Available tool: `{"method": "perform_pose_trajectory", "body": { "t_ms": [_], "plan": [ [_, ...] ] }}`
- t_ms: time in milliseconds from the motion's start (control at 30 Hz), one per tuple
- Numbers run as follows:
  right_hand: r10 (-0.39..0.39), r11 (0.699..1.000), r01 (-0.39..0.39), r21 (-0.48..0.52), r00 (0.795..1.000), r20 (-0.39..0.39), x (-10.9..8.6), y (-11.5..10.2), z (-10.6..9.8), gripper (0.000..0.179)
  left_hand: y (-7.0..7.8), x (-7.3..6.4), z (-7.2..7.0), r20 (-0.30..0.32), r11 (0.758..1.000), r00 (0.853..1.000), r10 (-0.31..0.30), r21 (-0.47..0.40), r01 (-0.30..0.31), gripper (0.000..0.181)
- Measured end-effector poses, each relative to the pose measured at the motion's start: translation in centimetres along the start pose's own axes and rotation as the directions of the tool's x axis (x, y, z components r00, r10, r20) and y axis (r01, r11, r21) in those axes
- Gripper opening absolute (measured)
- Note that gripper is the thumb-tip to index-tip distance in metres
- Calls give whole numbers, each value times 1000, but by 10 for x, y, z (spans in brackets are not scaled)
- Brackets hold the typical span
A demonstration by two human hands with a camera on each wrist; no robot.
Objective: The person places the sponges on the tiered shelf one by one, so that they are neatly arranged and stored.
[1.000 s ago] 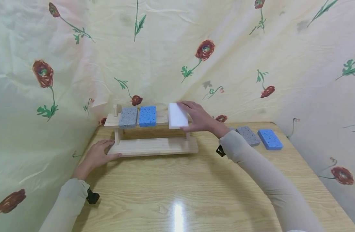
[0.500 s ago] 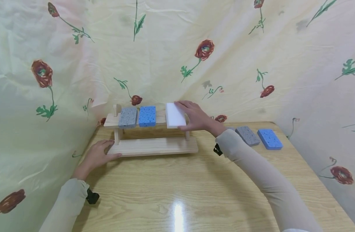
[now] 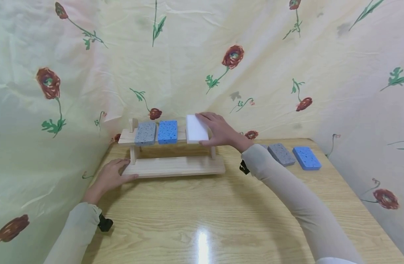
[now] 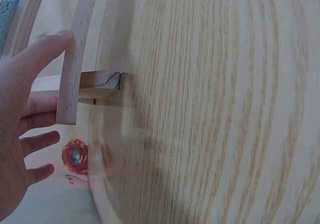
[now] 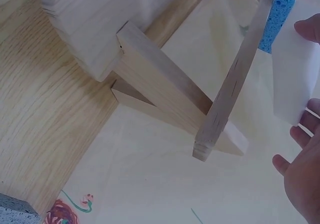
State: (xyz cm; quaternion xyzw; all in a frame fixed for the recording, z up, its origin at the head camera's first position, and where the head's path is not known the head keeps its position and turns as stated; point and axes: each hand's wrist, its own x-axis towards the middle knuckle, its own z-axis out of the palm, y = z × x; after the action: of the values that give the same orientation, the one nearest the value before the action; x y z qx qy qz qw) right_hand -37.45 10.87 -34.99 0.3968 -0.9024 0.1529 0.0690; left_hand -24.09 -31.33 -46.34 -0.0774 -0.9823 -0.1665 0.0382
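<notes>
A two-tier wooden shelf [image 3: 175,167] stands at the back left of the table. My left hand [image 3: 110,177] grips the left end of its lower board, with the thumb on one face and fingers on the other in the left wrist view. My right hand [image 3: 219,131] holds a white sponge [image 3: 196,129] between thumb and fingers over the right part of the upper board; a gap shows between it and the board in the right wrist view [image 5: 292,69]. On that upper board lie a grey speckled sponge [image 3: 145,133] and, beside it, a blue one [image 3: 167,132].
At the table's back right lie a grey sponge [image 3: 281,154] and a blue sponge [image 3: 306,158]; another piece is mostly hidden behind the right sleeve [image 3: 264,161]. Flowered cloth [image 3: 188,73] hangs close behind the shelf and along both sides.
My right hand has moved left with the white sponge, bringing it nearer the blue sponge on the upper board, and slightly up. The left hand has stayed on the shelf.
</notes>
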Motion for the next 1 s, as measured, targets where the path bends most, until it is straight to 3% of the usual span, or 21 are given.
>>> {"method": "perform_pose_trajectory", "body": {
  "t_ms": [1000],
  "plan": [
    [45,999,-46,9,997,55,24,2,9,103,1,-1,-1,7,1000,1000,-1,-15,1,86]
  ]
}}
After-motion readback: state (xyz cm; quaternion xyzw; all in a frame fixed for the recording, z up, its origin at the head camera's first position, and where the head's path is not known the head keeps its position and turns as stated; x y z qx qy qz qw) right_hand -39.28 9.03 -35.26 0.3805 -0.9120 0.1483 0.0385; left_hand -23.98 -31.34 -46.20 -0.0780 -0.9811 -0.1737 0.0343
